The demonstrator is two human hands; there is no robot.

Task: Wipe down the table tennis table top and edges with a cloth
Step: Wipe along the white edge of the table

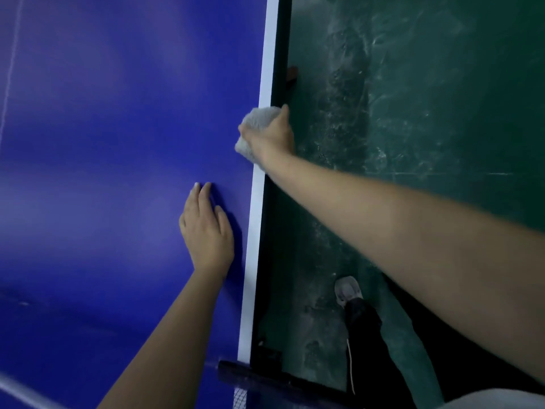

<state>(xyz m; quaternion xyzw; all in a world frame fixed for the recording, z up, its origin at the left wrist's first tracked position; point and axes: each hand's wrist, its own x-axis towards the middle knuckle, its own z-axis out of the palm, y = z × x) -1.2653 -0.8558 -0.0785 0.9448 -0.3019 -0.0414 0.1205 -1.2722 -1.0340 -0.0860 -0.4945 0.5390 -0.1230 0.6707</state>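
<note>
one blue table tennis surface (pixel 103 143) fills the left of the view, and one white stripe (pixel 259 187) runs along its side edge; everything else is placed against that stripe. two bare hands are in view. the right hand (pixel 272 137) sits right on the stripe, about halfway up it, clenched over one bunched grey-white cloth (pixel 256 119). the cloth is pressed onto the stripe and the table edge, and part of it spills onto the blue just left of the stripe. the left hand (pixel 206 228) lies flat on the blue, just left of the stripe and nearer the person than the cloth. its fingers (pixel 203 193) are straight, close together and grasp nothing. right of the stripe, past the dark edge of the table, is a scuffed green floor (pixel 442 84). one pale shoe (pixel 348 289) stands on it below one black trouser leg (pixel 362 326). at the near end of the stripe sits one dark net clamp (pixel 253 370), with a strip of net mesh (pixel 240 398) below it. one fainter white line (pixel 11 63) crosses the blue far left of the stripe.
</note>
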